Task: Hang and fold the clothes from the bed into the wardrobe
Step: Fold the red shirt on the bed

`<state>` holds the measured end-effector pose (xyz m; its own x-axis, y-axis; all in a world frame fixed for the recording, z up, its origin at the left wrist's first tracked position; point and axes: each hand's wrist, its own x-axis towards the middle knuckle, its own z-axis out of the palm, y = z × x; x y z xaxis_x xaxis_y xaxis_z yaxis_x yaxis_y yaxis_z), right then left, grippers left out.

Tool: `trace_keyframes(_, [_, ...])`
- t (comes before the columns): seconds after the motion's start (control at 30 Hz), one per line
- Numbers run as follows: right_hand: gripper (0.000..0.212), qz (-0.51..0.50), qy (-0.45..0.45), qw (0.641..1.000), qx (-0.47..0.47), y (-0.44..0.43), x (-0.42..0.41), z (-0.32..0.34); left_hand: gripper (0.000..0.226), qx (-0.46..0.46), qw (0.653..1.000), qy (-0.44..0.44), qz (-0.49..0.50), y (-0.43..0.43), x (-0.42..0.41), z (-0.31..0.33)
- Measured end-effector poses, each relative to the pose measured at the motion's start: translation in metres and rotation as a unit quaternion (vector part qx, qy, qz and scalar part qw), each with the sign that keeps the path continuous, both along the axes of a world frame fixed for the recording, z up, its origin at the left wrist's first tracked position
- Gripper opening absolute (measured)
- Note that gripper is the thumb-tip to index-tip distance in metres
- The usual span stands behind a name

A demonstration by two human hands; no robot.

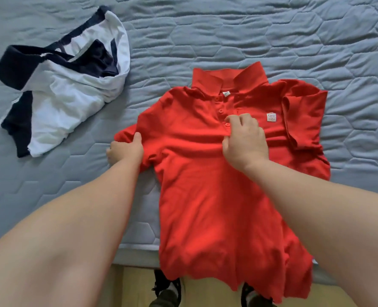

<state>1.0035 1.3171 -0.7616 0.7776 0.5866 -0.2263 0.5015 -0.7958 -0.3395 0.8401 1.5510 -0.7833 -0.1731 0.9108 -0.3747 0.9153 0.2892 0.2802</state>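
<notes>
The red polo shirt (205, 196) lies on the bed (272, 41), collar (228, 78) far, hem over the near edge; below the collar the right hand (243, 140) pinches the placket (221, 111), while the left hand (126, 150) grips the outer sleeve (126, 134), seemingly to fold it inward.

polo shirt (205, 185) on bed (272, 41), crumpled shirt (62, 85) to its left

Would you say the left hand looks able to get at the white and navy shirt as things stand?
Probably yes, once freed: the left hand grips the sleeve of the red polo shirt, but the white and navy shirt lies just beyond it on the quilt, with only bare bedding between.
</notes>
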Motion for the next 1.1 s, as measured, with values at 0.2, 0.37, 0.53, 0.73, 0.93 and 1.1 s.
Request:
trace_keyframes(0.2, [0.057, 0.170, 0.025, 0.985, -0.013, 0.073, -0.050, -0.012, 0.051, -0.068, 0.963, -0.254, 0.055, 0.029, -0.014, -0.010])
trace_keyframes(0.37, [0.061, 0.122, 0.042, 0.992, -0.010, 0.122, -0.073, -0.032, 0.037, 0.061, 0.971, -0.207, -0.101, 0.027, -0.011, 0.007])
trace_keyframes(0.53, [0.061, 0.083, 0.061, 0.993, -0.054, 0.141, -0.084, -0.059, 0.033, 0.151, 0.948, -0.150, -0.237, 0.022, -0.013, 0.016])
trace_keyframes(0.73, [0.061, 0.058, 0.067, 0.996, -0.026, 0.143, -0.089, -0.071, 0.033, 0.189, 0.920, -0.191, -0.284, 0.023, -0.017, 0.020])
trace_keyframes(0.93, [0.039, -0.091, 0.213, 0.959, 0.167, 0.129, -0.053, -0.044, 0.029, 0.177, 0.811, -0.239, -0.504, -0.040, -0.008, 0.041])
trace_keyframes(1.1, [0.028, -0.312, 0.097, 0.928, 0.176, 0.074, -0.002, -0.018, 0.029, 0.077, 0.757, -0.126, -0.636, -0.082, 0.005, 0.036])
